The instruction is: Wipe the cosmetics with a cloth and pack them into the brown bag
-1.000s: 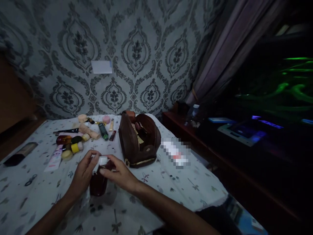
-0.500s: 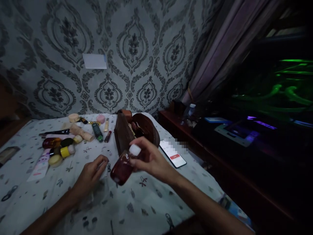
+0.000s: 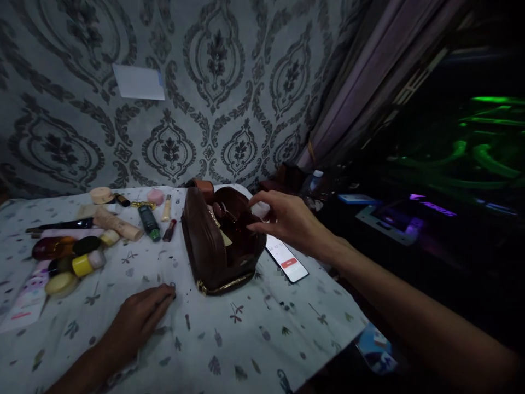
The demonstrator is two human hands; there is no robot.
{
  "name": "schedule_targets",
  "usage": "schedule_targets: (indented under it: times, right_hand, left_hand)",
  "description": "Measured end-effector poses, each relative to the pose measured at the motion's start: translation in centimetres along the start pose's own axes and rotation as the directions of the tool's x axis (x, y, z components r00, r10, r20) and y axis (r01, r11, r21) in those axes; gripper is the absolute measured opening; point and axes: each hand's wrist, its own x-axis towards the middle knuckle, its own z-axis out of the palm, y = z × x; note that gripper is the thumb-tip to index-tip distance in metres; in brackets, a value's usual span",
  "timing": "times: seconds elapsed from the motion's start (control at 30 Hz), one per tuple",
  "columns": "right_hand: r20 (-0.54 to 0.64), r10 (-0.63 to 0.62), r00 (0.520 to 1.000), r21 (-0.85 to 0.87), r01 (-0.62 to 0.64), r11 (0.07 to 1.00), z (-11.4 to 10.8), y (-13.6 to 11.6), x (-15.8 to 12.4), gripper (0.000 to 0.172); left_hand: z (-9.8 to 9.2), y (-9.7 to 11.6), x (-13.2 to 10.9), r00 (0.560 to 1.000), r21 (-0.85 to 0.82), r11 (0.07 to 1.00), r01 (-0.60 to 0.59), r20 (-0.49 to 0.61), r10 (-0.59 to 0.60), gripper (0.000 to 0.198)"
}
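My right hand (image 3: 283, 219) grips a dark red bottle by its white cap (image 3: 260, 210). The bottle's body is down inside the open brown toiletry bag (image 3: 205, 251) and is hard to make out in the dark. The bag stands upright with its gold zip undone, and a few small items show inside it. My left hand (image 3: 141, 314) lies on the printed cloth in front of the bag, fingers stretched out, holding nothing.
Left of the bag lie several cosmetics: a green tube (image 3: 148, 221), a beige tube (image 3: 118, 223), an amber bottle (image 3: 53, 248) and a yellow-banded jar (image 3: 84, 265). A lit phone (image 3: 293, 267) is right of the bag. Beyond the cloth's right edge is a dark desk.
My right hand has carried the dark red bottle from above the cloth up and right into the bag. My left hand has come down a little, and the view has shifted.
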Motion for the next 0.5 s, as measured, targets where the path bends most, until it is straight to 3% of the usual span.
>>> schedule_targets:
  times: [0.23, 0.33, 0.5]
  right_hand:
    - [0.279, -0.098, 0.955, -0.375, 0.202, 0.905, 0.4, -0.2, 1.9, 0.034]
    - [0.355, -0.113, 0.928, -0.45, 0.276, 0.849, 1.0, -0.7, 2.6, 0.035]
    - [0.42, -0.062, 0.905, -0.506, 0.291, 0.812, 1.8, -1.2, 3.1, 0.033]
  left_hand:
    - [0.1, -0.1, 0.1, 0.998, -0.003, 0.998, -0.055, -0.023, 0.055, 0.023]
    - [0.4, -0.6, -0.2, 0.998, -0.005, 0.999, -0.052, -0.024, 0.052, 0.025]
    - [0.3, -0.7, -0.2, 0.999, 0.002, 0.999, -0.043, 0.014, 0.043, 0.024]
